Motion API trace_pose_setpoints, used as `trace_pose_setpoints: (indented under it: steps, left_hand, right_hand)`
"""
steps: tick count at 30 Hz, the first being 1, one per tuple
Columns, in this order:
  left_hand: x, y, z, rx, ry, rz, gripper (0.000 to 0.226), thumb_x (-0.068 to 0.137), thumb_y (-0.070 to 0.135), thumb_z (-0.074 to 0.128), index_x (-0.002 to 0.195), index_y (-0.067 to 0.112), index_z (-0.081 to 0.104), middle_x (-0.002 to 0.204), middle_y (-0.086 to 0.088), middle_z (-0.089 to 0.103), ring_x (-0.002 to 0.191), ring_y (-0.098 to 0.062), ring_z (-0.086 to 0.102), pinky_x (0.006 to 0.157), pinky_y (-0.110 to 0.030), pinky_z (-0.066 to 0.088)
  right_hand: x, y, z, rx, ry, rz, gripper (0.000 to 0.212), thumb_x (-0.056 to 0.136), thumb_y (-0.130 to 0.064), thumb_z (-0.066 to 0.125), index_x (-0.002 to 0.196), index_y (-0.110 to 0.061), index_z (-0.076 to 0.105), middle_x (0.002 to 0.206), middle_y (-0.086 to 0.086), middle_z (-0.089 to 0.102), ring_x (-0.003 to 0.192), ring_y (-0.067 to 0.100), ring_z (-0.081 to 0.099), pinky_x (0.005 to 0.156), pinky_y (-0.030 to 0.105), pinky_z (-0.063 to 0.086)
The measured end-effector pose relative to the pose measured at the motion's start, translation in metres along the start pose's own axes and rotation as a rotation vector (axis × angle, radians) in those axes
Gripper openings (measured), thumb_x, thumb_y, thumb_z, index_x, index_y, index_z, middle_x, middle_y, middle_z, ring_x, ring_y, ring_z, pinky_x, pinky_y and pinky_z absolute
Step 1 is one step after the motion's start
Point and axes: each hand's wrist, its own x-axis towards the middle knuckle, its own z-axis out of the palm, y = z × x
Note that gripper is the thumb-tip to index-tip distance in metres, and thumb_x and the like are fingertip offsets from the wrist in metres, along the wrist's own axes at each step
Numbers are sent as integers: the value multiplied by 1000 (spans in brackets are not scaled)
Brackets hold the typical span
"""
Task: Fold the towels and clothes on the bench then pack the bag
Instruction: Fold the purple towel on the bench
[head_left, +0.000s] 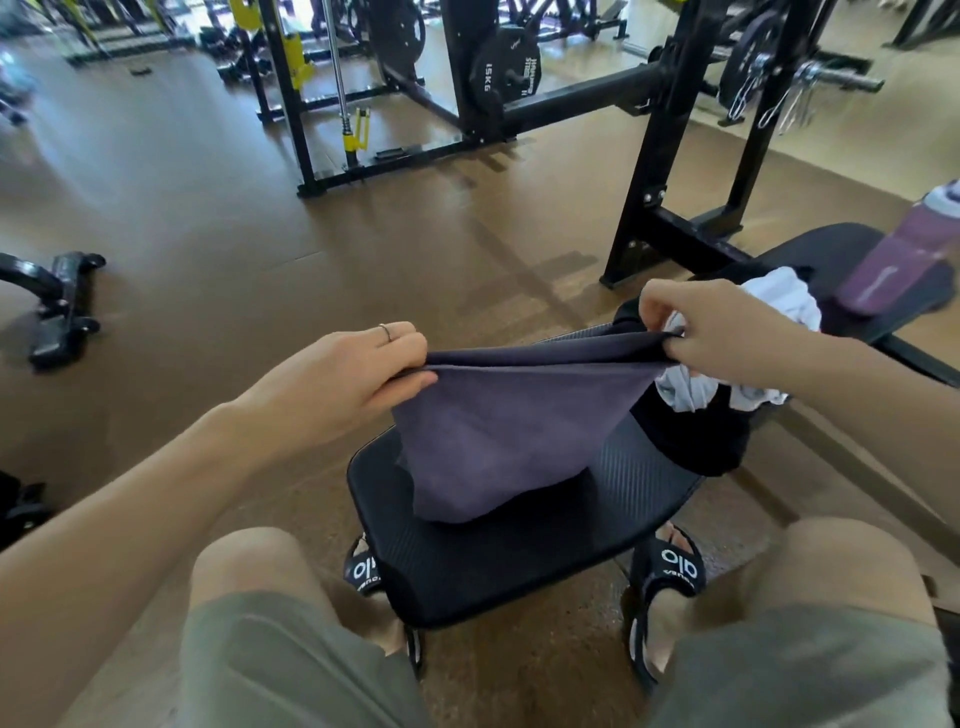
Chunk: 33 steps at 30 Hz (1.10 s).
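purple terry towel (498, 441) sags doubled onto the ribbed black bench (519, 561), top edge pinched taut by my left hand (343, 379) and right hand (727, 332); beyond lie crumpled white clothes (779, 301) on black fabric (691, 436), then a purple bottle (898, 260).

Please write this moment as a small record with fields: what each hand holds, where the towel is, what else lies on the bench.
left hand: left hand pinches the left end of the towel's top edge
right hand: right hand pinches the right end of the same edge
towel: purple towel stretched between both hands, its lower end resting on the bench
clothes: white garment and black garment heaped on the bench behind the towel, unfolded
bottle: purple bottle at the bench's far end
bag: not in view
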Motion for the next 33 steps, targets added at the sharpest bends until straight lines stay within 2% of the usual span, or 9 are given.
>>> trace_pose_setpoints:
  steps: [3,7,13,17,23,26,28,30,33]
  left_hand:
    - [-4,-4,-6,-133,28,-143,19,103,33,48,89,22,40,82,11,46,74,-10,46,65,-21,36]
    - [-6,-7,-12,-205,107,-165,14,99,18,61,91,16,49,83,8,52,79,-13,50,72,-24,40]
    - [-5,-4,-12,-247,160,-183,21,91,11,72,83,14,53,78,7,54,74,-14,49,68,-19,38]
    - [-4,0,-17,-270,160,-230,27,89,12,75,77,16,51,71,7,54,72,-13,49,64,-15,36]
    - [-3,11,-26,-476,129,-329,19,89,11,75,80,16,59,77,0,61,71,-11,56,66,-16,44]
    - [-2,16,-32,-643,111,-367,11,92,6,71,89,16,67,89,2,70,85,-10,69,76,-17,52]
    - [3,20,-35,-695,114,-359,12,91,5,71,90,16,67,92,2,71,89,-13,71,78,-20,53]
    - [10,27,-35,-719,131,-348,13,90,7,74,87,16,64,89,4,69,86,-13,70,77,-22,53]
    - [25,44,-33,-729,125,-317,15,88,9,76,83,12,63,82,3,67,80,-16,67,72,-28,55]
  right_hand:
    - [-3,-2,-7,699,-123,281,22,88,17,48,96,-4,52,91,15,65,53,21,65,52,29,58]
    - [-7,1,-13,1145,-235,385,21,96,13,47,98,-4,60,88,16,65,81,23,71,81,30,62]
    - [-15,-2,-6,699,-55,209,22,85,13,66,102,0,67,92,18,74,78,20,71,63,17,55]
    - [-12,5,-1,806,15,242,10,96,2,59,100,-1,67,85,26,72,74,28,74,75,32,63]
    - [-10,27,3,969,-128,348,16,100,-4,54,108,-3,68,85,23,70,71,22,74,68,25,62]
    - [-8,35,1,959,-151,386,21,102,-2,50,111,-6,69,93,28,70,74,22,75,70,26,63]
    - [-7,33,1,814,-140,415,27,103,2,45,121,-3,64,101,29,70,75,23,75,69,27,63]
    - [-6,17,3,431,-39,365,41,97,5,42,131,-10,58,112,20,68,80,25,75,73,31,63]
    - [-9,-41,6,260,83,24,62,85,7,53,138,-24,52,132,1,57,96,23,70,77,28,55]
